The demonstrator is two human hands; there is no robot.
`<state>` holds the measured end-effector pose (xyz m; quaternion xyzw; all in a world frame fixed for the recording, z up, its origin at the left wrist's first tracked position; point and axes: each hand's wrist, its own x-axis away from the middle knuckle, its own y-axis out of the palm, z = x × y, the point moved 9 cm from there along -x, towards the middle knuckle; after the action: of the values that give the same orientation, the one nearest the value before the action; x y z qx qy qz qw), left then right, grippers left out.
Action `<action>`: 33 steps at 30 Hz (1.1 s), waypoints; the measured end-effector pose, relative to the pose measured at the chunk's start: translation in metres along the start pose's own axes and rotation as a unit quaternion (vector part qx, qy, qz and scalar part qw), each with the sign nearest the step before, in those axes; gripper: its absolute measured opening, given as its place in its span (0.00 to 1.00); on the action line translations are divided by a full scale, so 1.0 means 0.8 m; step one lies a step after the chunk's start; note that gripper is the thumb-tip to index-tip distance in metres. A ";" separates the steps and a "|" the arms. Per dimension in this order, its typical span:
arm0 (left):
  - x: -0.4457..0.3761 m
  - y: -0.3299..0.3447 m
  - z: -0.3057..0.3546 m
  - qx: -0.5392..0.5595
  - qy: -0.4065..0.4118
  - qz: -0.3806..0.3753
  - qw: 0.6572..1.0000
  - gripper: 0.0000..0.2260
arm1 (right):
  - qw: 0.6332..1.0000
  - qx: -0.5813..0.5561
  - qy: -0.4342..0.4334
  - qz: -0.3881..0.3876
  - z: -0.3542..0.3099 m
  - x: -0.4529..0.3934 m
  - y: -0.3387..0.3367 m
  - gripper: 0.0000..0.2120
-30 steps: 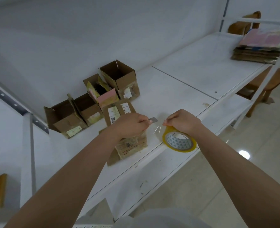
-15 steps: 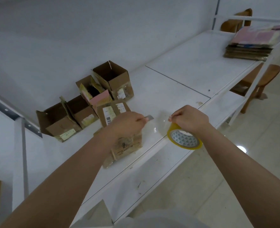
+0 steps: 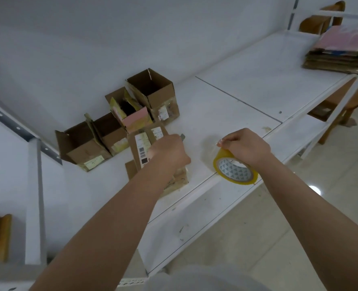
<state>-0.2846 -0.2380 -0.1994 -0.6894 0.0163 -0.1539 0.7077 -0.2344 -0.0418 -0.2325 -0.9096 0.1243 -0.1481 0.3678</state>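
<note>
Two hands are seen in the head view, along with one tape roll, one grey blade, five small cardboard boxes and one stack of flattened cardboard.

Four open boxes [image 3: 152, 89] are lined up along the wall on the white shelf [image 3: 247, 89]. The fifth, a labelled box [image 3: 145, 141], is set just in front of them. The stack of flattened cardboard [image 3: 337, 59] is placed well apart, at the far right end.

The tape roll [image 3: 235, 171] is held tilted at the front edge of the shelf, directly beneath the fingers of the right hand [image 3: 247, 147], with its patterned core turned toward the camera. Whether it is rested on the surface cannot be told. The fingers are curled closely over the roll's upper rim, and the thumb and forefinger are pinched together at its top left.

The left hand [image 3: 169, 152] is held over the labelled box, near the roll but apart from it. Its fingers are closed into a fist around the grey blade [image 3: 182, 137], of which only the tip is shown past the knuckles.
</note>
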 end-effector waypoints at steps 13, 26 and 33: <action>0.025 -0.018 0.003 0.498 0.014 0.055 0.865 0.23 | 0.990 -0.105 -0.094 -0.004 -0.060 0.020 -0.019 0.08; 0.042 -0.010 -0.005 0.674 -0.087 0.021 0.733 0.07 | 0.945 -0.039 -0.230 0.231 -0.121 0.031 -0.025 0.12; 0.045 -0.035 -0.047 0.563 -0.025 0.042 0.825 0.12 | 0.918 0.046 -0.291 0.267 -0.136 0.028 -0.001 0.13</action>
<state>-0.2649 -0.2835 -0.1670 -0.1734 -0.0618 -0.0895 0.9788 -0.2525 -0.1177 -0.1537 -0.8276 0.2432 0.2213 0.4549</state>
